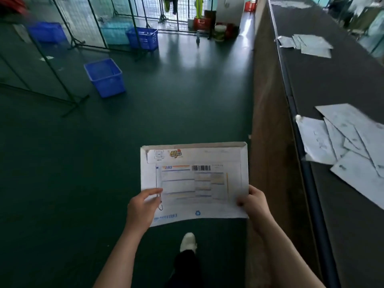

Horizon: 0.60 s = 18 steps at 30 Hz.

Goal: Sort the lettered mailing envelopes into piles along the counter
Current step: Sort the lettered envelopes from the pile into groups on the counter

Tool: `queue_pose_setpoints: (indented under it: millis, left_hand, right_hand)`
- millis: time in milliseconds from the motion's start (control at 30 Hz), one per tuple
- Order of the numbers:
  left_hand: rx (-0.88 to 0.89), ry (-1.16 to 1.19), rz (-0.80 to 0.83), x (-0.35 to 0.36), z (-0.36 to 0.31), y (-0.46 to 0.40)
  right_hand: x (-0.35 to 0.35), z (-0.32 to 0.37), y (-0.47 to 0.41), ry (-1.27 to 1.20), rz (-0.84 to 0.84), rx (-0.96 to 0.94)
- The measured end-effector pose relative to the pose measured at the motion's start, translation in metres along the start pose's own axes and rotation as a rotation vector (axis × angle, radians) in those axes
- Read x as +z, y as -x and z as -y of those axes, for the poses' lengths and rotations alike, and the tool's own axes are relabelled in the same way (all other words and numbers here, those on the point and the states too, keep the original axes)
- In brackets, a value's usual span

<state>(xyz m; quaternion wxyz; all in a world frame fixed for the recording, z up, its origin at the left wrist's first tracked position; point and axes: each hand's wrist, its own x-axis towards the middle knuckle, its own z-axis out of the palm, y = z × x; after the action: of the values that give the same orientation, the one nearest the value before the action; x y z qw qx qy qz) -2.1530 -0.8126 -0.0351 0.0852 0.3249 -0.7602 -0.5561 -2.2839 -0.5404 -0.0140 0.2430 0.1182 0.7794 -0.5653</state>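
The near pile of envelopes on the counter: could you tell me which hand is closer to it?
Right. The right hand grips the held envelope at the edge facing the near pile; the left hand grips the far edge.

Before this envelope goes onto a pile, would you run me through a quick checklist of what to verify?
1. Envelope held at both lower corners by left hand and right hand: ok.
2. Label faces the camera: ok.
3. Sorting letter readable: cannot tell, print is blurred.
4. Near pile on the counter within view: ok.
5. Far pile kept apart from the near one: ok.
6. Floor ahead of the shoe free of baskets: ok.
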Motion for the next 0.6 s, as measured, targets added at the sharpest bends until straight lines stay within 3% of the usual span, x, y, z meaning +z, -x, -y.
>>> queue_pose_setpoints:
  millis: [300, 433, 600]
  left_hand:
    - [0.122, 0.058, 0.102, 0.039, -0.141, -0.237]
    - [0.165, 0.069, 0.185, 0.093, -0.193, -0.321]
    - [0.231, 0.038, 0.320, 0.218, -0.246, -0.446]
  right_hand:
    - [-0.002, 0.161, -0.178, 0.049, -0.194, -0.080]
    - [-0.034, 0.192, -0.263, -0.021, -0.249, -0.029]
    - [-0.097, 0.215, -0.406, -0.136, -0.339, 0.056]
